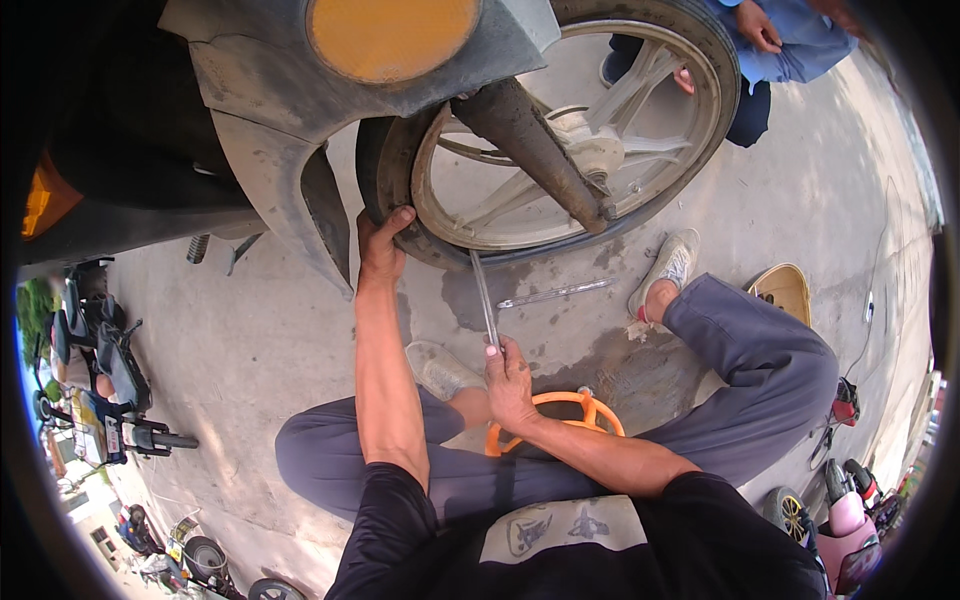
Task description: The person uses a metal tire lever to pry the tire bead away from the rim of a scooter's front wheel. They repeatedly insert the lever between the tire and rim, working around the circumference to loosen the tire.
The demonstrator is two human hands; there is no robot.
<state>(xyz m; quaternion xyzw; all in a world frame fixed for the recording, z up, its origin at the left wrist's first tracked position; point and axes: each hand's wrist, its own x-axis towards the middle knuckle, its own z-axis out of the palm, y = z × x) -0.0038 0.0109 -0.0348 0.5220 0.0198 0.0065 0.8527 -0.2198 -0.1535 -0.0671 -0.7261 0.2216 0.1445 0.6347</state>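
At centre frame, the right hand [511, 385] was closed around a metal lever [484, 300] meeting the wheel [600, 155] at upper centre, while the left hand [382, 250], apart from it, clasped the tire [381, 172].

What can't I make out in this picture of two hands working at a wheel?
- Head view: the far end of the slim silver metal lever, hidden where it meets the black rubber tyre.
- Head view: some fingers of the left hand, hidden behind the tyre.
- Head view: the tyre's top, cut off by the upper edge.
- Head view: part of the curved tan container, hidden by the dark grey trouser leg.
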